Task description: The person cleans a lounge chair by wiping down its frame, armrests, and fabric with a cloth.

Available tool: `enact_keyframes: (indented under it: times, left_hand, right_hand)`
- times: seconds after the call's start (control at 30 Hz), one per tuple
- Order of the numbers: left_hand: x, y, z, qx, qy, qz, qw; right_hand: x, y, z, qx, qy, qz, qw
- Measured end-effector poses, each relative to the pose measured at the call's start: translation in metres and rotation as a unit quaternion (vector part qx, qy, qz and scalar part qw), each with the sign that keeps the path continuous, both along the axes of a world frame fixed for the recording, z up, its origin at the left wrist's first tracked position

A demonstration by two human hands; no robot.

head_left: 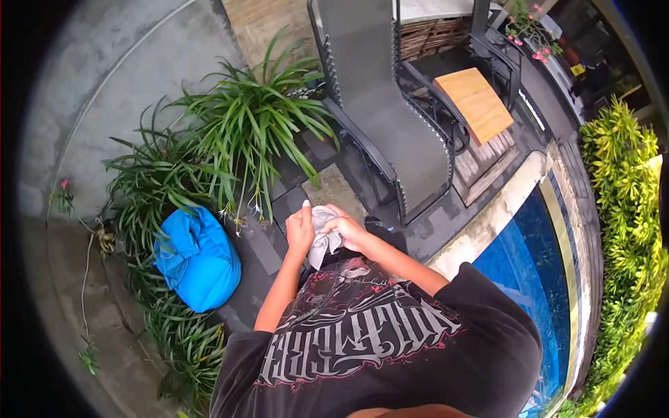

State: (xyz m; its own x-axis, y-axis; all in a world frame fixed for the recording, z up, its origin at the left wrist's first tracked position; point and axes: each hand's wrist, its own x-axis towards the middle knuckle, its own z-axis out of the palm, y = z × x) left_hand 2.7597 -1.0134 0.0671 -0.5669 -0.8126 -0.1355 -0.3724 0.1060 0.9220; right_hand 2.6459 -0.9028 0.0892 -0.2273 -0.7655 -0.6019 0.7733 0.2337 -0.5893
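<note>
A crumpled pale grey cloth (325,237) is bunched up between my two hands, in front of my dark printed T-shirt. My left hand (300,228) is closed at the cloth's left side, thumb pointing up. From the right, my right hand (346,227) has its fingers curled over the cloth's upper part. One end of the cloth hangs down below my fingers. Just beyond the hands lie dark paving tiles with a lighter square slab (334,191).
A grey mesh lounge chair (387,104) stands ahead, with a small wooden table (475,104) to its right. At left, a blue bean bag (198,261) rests against leafy plants (258,118). A swimming pool (533,244) lies at right, edged by a hedge (624,209).
</note>
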Motion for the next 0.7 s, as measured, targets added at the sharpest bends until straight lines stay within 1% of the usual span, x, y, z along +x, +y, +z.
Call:
enact_keyframes:
  times: [0.03,0.07,0.1,0.13,0.2,0.3,0.4,0.43,0.53,0.57,0.6,0.67,0.7]
  left_hand:
    - [0.000,0.004,0.013,-0.007,-0.013,0.027,1.000]
    - [0.001,0.006,0.015,0.011,-0.005,0.040,0.999]
    - [0.003,0.006,-0.005,0.005,0.028,0.047,0.999]
    - [0.008,0.006,-0.004,0.025,0.036,0.032,0.999]
    - [0.013,0.003,0.006,-0.017,0.021,0.015,1.000]
    - [0.020,0.002,0.010,0.018,-0.002,-0.031,0.999]
    - [0.026,0.000,-0.022,0.059,0.065,-0.073,0.993]
    - [0.030,0.002,-0.021,0.113,0.063,-0.101,0.986]
    - [0.031,0.015,-0.019,0.142,0.070,-0.130,0.979]
    - [0.026,0.021,0.006,0.077,0.058,-0.086,0.992]
    - [0.024,0.023,0.017,0.048,0.040,-0.068,0.996]
    - [0.018,0.027,0.025,-0.008,0.006,-0.039,0.999]
    - [0.013,0.030,0.024,-0.013,0.024,-0.018,0.999]
  right_hand:
    - [-0.002,0.000,-0.004,0.005,0.010,0.022,1.000]
    - [-0.007,0.003,0.000,-0.013,0.039,0.047,0.998]
    - [-0.010,0.002,-0.001,-0.077,0.050,0.082,0.992]
    - [-0.012,0.006,0.003,-0.082,0.075,0.103,0.988]
    - [-0.011,0.009,0.005,-0.129,0.106,0.117,0.979]
    - [-0.002,0.006,0.003,-0.096,0.156,0.067,0.981]
    - [-0.005,0.004,0.000,-0.074,0.239,0.003,0.968]
    - [-0.011,0.004,0.001,-0.072,0.247,-0.008,0.966]
    - [-0.020,0.011,0.004,-0.065,0.271,-0.016,0.960]
    - [-0.018,0.013,0.001,-0.065,0.266,-0.021,0.962]
    - [-0.016,0.015,-0.001,-0.065,0.261,-0.030,0.963]
    - [-0.013,0.015,-0.007,-0.069,0.265,-0.050,0.961]
    - [-0.013,0.016,-0.009,-0.071,0.267,-0.060,0.959]
